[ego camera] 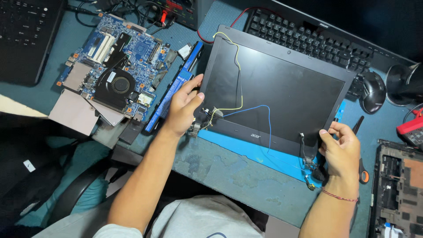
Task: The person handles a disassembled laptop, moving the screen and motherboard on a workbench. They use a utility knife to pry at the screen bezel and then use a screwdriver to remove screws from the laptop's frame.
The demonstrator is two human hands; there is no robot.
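A laptop screen panel has a dark, faintly glossy face inside a matt black plastic frame. Thin plastic-coated wires, yellow and blue, lie across it. Beneath sits a smooth bright-blue mat on a worn, scuffed teal tabletop. A blue circuit board carries shiny metal parts and a matt black plastic fan. The keyboard behind is matt black plastic. A red woven cord circles one wrist.
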